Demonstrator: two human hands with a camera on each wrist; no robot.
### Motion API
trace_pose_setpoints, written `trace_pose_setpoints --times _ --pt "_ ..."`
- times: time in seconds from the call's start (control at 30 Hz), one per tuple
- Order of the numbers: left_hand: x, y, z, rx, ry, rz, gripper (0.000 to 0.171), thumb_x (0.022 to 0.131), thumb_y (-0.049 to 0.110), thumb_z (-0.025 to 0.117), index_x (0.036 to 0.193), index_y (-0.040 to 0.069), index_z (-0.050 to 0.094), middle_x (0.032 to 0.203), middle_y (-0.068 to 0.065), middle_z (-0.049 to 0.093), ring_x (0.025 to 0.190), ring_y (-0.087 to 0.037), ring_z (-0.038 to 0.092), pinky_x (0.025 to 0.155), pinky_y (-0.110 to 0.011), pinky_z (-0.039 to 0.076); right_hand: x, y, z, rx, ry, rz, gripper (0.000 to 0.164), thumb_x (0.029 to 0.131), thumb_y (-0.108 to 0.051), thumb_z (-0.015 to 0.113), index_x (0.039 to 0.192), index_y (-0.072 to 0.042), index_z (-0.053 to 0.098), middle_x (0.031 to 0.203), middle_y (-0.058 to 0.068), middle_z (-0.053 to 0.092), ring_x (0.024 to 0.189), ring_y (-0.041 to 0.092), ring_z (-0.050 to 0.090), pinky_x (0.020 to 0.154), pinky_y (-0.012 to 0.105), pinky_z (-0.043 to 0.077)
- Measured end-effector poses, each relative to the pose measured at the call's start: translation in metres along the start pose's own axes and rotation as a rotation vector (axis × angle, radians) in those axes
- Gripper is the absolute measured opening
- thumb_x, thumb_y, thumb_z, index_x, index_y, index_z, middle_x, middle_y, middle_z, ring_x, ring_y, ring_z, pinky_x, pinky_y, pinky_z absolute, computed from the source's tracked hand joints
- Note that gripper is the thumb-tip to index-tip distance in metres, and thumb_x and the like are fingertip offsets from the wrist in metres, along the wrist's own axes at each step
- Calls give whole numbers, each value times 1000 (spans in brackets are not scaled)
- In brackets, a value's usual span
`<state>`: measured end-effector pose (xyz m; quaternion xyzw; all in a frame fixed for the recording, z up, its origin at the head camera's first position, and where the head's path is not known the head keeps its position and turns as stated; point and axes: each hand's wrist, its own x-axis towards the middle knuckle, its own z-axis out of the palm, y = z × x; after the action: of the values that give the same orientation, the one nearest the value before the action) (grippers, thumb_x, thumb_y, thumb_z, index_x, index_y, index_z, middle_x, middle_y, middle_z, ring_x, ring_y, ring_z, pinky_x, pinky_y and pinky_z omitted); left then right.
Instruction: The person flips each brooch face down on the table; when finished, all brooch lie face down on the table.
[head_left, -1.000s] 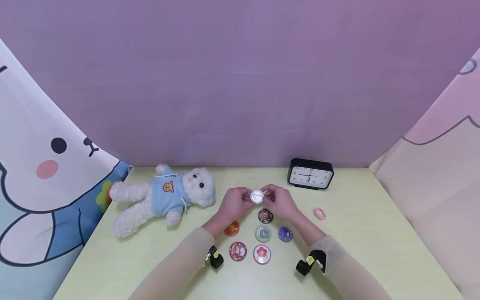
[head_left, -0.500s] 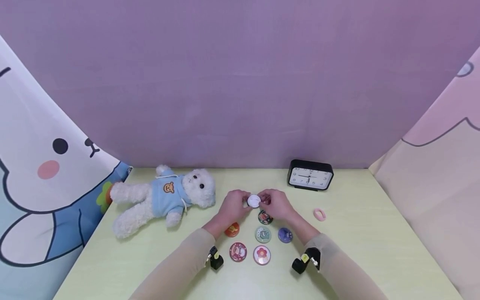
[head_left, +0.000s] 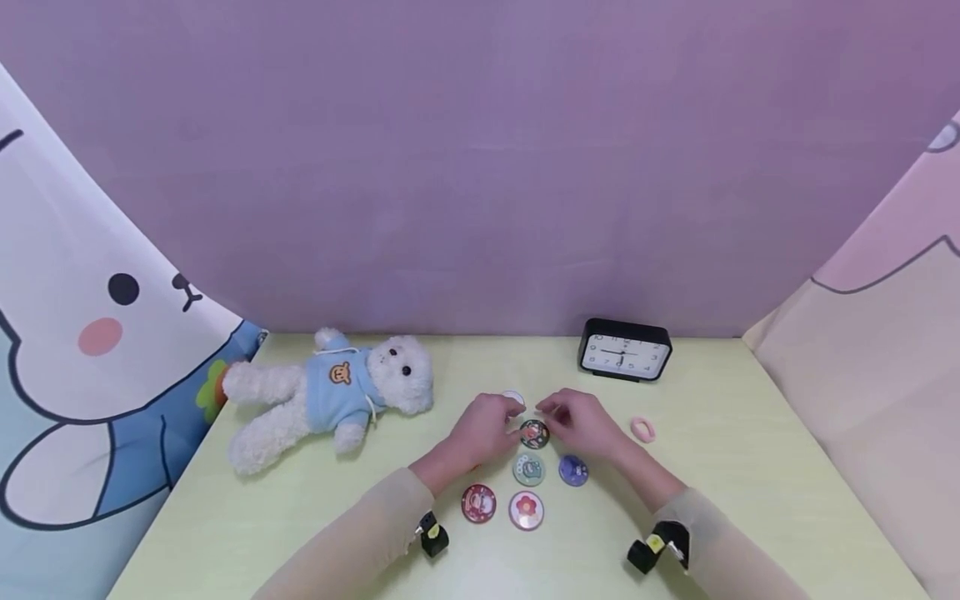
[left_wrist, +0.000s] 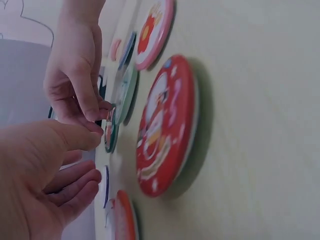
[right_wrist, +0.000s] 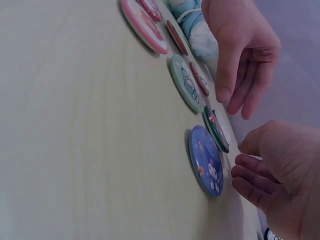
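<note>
**Two hands low over a cluster of round badges**

A dark badge with a red figure (head_left: 534, 433) lies flat on the pale green table (head_left: 750, 467), between the fingertips of both hands. The left hand (head_left: 487, 429) hovers just left of it, fingers loosely bent and holding nothing; in the left wrist view its fingertips (left_wrist: 90, 140) come very close to the badge's rim, though contact cannot be told. The right hand (head_left: 581, 425) sits just right of the badge, fingers relaxed and slightly curled, also holding nothing.

A white-backed badge (head_left: 513, 397) lies just beyond the left hand, on the far side, largely hidden by the fingers. Nearer the person lie a mint green badge (head_left: 528, 469) and a purple badge (head_left: 573, 471) side by side, and nearer still a red badge (head_left: 478, 503) and a pink flower badge (head_left: 526, 509). An orange badge (left_wrist: 122, 222) shows in the left wrist view under the left hand.

Farther left lies a white teddy bear in a blue hoodie (head_left: 330, 392). At the far right stands a black alarm clock (head_left: 624, 350), and a small pink ring (head_left: 641, 429) lies to the right of the right hand.
</note>
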<state>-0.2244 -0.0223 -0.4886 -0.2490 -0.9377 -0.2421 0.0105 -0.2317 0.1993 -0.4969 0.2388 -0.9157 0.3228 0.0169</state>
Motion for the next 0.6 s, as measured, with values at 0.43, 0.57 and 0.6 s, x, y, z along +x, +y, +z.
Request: trace_pose_setpoints --times 0.43,0.57,0.6 --pt "-6 12 9 19 -48 9 30 89 16 85 118 14 81 107 0 82 101 -19 74 93 -33 61 -16 -4 -4 -67 -68 -105 30 83 2 79 110 -9 79 93 -2 73 84 10 62 75 25 56" --pt "-7 13 9 -35 -23 -3 26 91 15 84 117 13 81 106 -1 82 96 -17 73 89 -30 61 -16 -1 -4 -64 -75 -88 29 84 -1 81 113 -8 79 94 0 74 85 12 65 77 25 58" --pt "-7 12 9 -53 -14 -4 25 92 16 83 117 13 81 104 -1 82 91 -14 72 85 -27 60 -17 1 -4 -55 -75 -79 28 85 -2 81 113 -9 79 94 -1 74 86 12 65 78 25 58"
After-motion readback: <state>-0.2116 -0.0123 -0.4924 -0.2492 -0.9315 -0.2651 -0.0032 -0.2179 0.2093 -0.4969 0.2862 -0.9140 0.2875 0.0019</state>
